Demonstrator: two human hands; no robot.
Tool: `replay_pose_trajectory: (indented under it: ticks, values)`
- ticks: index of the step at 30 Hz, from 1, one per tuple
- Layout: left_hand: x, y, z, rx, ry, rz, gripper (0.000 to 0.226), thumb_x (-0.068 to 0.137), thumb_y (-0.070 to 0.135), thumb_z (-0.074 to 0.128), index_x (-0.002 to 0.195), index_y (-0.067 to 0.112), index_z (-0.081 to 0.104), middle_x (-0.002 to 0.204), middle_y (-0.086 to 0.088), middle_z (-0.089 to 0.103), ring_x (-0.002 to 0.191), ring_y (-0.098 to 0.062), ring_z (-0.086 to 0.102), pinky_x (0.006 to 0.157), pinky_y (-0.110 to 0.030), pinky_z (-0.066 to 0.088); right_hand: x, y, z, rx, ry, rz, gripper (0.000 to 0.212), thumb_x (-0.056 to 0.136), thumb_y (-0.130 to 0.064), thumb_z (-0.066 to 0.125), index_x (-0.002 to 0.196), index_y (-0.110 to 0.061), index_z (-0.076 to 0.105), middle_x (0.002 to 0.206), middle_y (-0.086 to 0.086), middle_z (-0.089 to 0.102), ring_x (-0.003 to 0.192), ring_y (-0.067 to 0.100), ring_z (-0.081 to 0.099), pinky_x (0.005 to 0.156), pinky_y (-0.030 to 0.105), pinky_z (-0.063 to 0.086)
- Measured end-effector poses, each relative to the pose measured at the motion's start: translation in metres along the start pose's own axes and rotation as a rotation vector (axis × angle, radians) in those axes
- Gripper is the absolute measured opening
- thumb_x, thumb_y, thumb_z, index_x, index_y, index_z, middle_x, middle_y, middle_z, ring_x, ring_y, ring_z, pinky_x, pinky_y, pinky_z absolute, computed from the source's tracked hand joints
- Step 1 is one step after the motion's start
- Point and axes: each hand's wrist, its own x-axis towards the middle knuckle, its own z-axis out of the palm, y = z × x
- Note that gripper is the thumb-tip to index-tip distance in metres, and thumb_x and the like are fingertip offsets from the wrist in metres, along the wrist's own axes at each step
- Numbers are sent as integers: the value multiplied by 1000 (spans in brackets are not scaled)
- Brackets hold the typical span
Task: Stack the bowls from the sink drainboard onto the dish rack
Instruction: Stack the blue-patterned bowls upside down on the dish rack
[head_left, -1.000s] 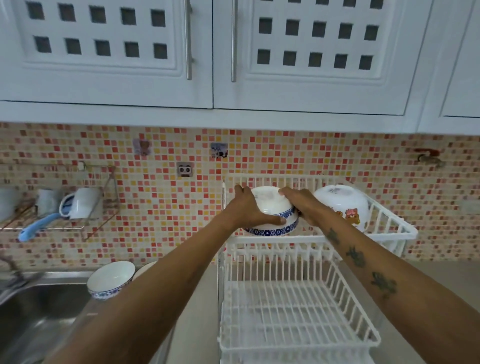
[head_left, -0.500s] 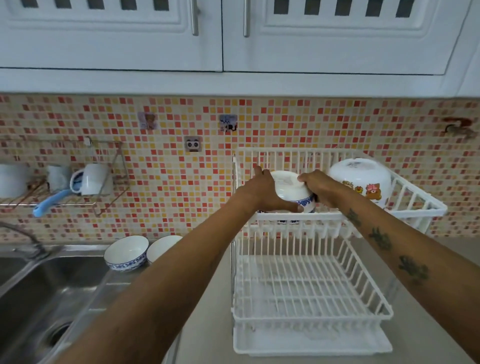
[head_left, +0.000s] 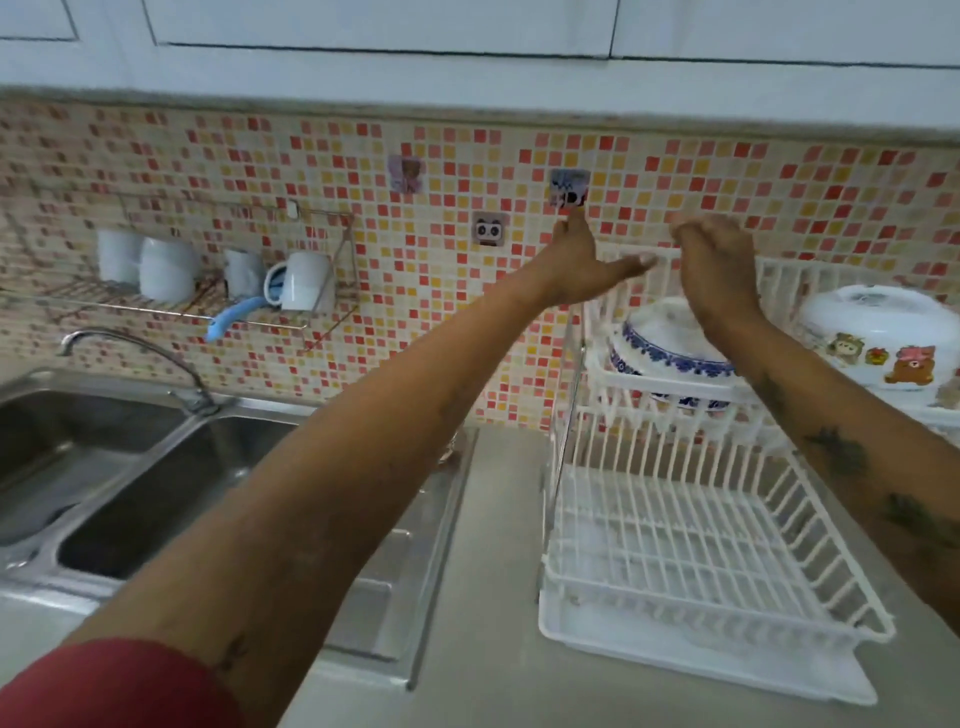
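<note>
Closest to you, the lower tier of the dish rack (head_left: 691, 551) stands bare on the desk (head_left: 488, 571), with the sink drainboard (head_left: 374, 597) to its left mostly hidden under your left forearm, so you cannot tell from here how many bowls wait there. Farther back, the blue-patterned bowl (head_left: 670, 345) sits upside down in the upper tier, just beside a larger white bowl with bear pictures (head_left: 883, 338). Beyond it, your left hand (head_left: 582, 265) is spread and empty, and your right hand (head_left: 719, 275) hangs loosely curled above the bowl, grasping nothing. Before you reach for the next bowl, check that this one rests level on the wires; bring the next down rim-first and centred so the stack nests rather than tilts.
</note>
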Motion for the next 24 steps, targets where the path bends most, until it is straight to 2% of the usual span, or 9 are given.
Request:
replay_pose_trajectory:
  ticks: [3,5,8,12,15,18,20,22,24]
  values:
    - [-4,-49,-33,-82,113,-98,94,91,57,53,153,1,9,158,-17,25,142,-33,34,103,-36,44,-14,-28,53,63,-82,-45,23,94,-22,45,78,-22,61,90,-4,56,84,11,50,76,23,35]
    - [-12,-89,-52,-110,173,-184,86,93,57,49,151,0,18,154,-15,35,137,-31,41,90,-31,49,-25,-41,93,68,-158,-102,23,96,-23,43,94,-18,66,101,-3,54,94,10,50,75,18,37]
    - [-27,-154,-73,-139,169,-358,91,92,64,42,153,3,12,159,-15,26,141,-34,36,110,-46,41,-41,-50,158,80,-283,-122,33,97,-26,44,118,-9,62,122,6,53,107,11,49,89,19,36]
    - [-46,-228,-84,-262,153,-505,56,100,52,36,126,5,52,121,-8,56,110,-23,55,93,-38,48,-59,-42,228,81,-441,-15,37,97,-30,43,125,-13,58,137,4,48,119,13,50,95,21,37]
    - [-52,-284,-77,-359,129,-656,65,100,51,37,138,-1,45,139,-19,52,122,-35,51,95,-40,42,-65,-16,269,58,-536,133,39,96,-30,43,123,-7,60,138,10,54,122,22,53,96,29,42]
    - [-57,-334,-59,-523,57,-822,70,99,55,32,138,-1,46,140,-18,52,110,-29,50,90,-37,35,-70,24,300,26,-552,326,45,95,-26,45,118,11,57,128,28,58,117,42,55,97,45,47]
    - [-60,-362,-43,-643,-1,-909,72,99,56,30,142,-1,41,139,-17,50,114,-29,48,98,-38,35,-72,56,315,-10,-572,450,49,92,-30,49,120,9,56,130,27,57,118,40,56,90,37,46]
    - [-62,-387,-26,-762,1,-992,69,99,56,32,135,-1,45,123,-14,54,113,-28,52,101,-36,39,-76,90,329,-77,-611,565,52,82,-44,53,115,-5,62,127,16,59,113,31,58,89,34,44]
    - [-62,-405,-6,-849,-45,-1077,54,97,57,37,95,6,55,83,-6,58,76,-18,59,68,-23,50,-81,127,340,-137,-625,655,44,72,-50,54,95,-13,59,108,11,57,100,25,57,80,33,43]
